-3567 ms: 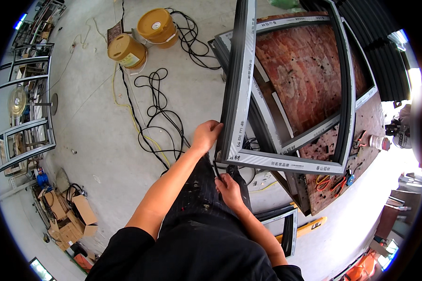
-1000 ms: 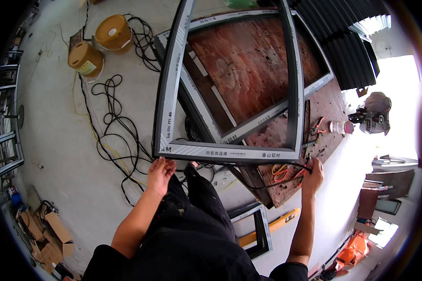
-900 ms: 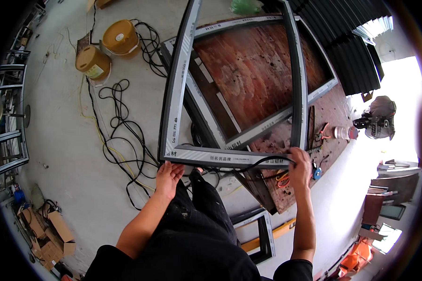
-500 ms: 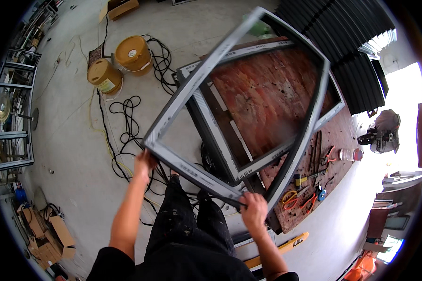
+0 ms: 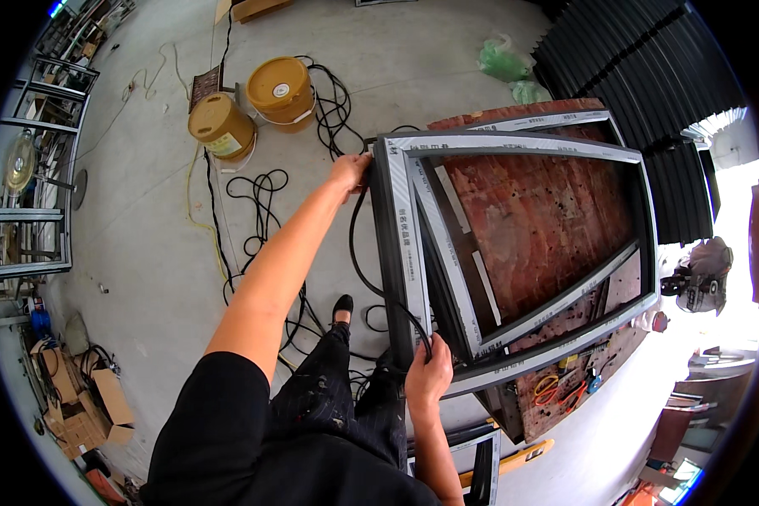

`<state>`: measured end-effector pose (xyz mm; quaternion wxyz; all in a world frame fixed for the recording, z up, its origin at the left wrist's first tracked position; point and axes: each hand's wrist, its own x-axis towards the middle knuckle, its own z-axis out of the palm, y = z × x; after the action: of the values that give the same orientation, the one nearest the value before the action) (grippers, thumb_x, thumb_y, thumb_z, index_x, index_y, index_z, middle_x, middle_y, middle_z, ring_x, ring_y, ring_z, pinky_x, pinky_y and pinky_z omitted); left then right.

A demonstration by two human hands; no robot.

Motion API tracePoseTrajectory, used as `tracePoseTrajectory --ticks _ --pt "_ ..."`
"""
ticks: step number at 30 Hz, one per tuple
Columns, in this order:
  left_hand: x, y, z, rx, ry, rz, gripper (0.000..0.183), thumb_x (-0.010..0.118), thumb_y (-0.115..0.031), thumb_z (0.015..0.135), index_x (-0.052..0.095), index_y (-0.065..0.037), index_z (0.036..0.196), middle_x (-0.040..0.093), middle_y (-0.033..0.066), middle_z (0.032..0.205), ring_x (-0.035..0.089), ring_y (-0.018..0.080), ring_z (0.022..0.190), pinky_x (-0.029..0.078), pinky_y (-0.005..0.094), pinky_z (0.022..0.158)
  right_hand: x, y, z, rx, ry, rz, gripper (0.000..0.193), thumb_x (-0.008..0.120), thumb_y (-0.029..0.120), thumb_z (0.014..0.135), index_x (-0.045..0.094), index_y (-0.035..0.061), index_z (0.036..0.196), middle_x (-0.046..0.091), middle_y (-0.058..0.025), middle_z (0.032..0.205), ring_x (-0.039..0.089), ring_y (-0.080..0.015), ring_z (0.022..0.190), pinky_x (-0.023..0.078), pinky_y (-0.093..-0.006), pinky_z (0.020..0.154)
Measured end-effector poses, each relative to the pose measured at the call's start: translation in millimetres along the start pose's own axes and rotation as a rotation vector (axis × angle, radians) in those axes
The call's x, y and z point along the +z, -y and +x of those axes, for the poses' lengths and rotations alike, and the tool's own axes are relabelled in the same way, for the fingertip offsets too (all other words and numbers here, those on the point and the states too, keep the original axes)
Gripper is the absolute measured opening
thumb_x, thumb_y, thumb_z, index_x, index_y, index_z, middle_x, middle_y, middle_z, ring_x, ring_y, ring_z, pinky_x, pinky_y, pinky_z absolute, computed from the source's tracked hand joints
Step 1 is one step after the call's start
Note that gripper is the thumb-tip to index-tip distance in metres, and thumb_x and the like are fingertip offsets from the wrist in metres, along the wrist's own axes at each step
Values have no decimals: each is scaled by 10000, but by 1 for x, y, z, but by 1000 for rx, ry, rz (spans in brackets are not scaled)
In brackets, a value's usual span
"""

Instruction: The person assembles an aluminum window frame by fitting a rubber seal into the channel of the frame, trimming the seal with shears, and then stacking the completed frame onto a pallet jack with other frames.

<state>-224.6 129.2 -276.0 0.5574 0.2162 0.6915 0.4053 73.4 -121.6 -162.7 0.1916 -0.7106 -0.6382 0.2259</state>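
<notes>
Along the left side of a gray window-type frame (image 5: 407, 244), the fingers of the right hand (image 5: 428, 375) are pinching a black strip (image 5: 356, 244) at the nearer corner. The left hand (image 5: 350, 174) is bracing the farther corner; whether its fingers are closing on the frame or on the strip, I cannot tell. The strip is bowing loosely between the hands.

The frame is lying askew over a second frame (image 5: 557, 299), its left end jutting past the worn reddish table (image 5: 531, 228). Near the table's lower edge, orange-handled tools (image 5: 572, 396) are resting beside a blue round item (image 5: 594, 384). On the gray concrete floor (image 5: 169, 278), black cables (image 5: 261, 202) are sprawling in loops, and a yellow level (image 5: 527, 455) is lying near a smaller frame (image 5: 485, 472). Dark ribbed lengths (image 5: 637, 59) are filling the upper right.

Beyond the table's far left, a larger yellow bucket (image 5: 278, 93) and a smaller yellow bucket (image 5: 221, 125) are standing close together, their lids hiding the contents. At lower left, cardboard boxes (image 5: 108, 401) are clustering, one gaping; what they are holding is too small to tell.
</notes>
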Motion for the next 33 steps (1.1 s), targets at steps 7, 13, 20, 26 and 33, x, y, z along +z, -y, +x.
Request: tracePoseTrajectory --ticks 7,13,20,26,33 --pt "-7 -9 2 53 51 -61 303 501 -385 962 610 -115 875 608 -10 724 559 110 617 500 319 632 -21 18 9 -23 65 44 262 630 85 813 599 -14 1054 636 -197 929 612 -381 844 491 -429 732" --pt "-18 -35 31 71 5 -163 298 523 -366 954 628 -96 882 614 -4 713 564 113 584 487 304 559 1 55 30 3 59 68 259 580 184 899 615 -29 1042 642 -237 922 614 -408 875 489 -430 768" --pt "-31 -22 69 16 -23 -163 308 528 -360 954 643 -75 950 657 26 792 607 150 665 519 320 595 26 82 40 -100 20 32 255 616 127 846 599 2 1067 609 -195 1000 566 -387 933 460 -437 812" --pt "-26 -20 85 -6 93 -152 308 514 -330 961 636 -48 949 679 71 839 668 207 739 575 382 703 -1 55 -55 89 284 488 234 616 21 825 596 -22 1053 597 -88 740 593 -197 655 481 -303 619" --pt "-32 -7 102 255 -94 17 292 506 -260 964 625 -7 880 665 116 752 659 231 601 578 389 587 -17 43 -107 89 185 333 381 708 28 750 588 34 1112 574 -54 735 532 -116 635 460 -252 598"
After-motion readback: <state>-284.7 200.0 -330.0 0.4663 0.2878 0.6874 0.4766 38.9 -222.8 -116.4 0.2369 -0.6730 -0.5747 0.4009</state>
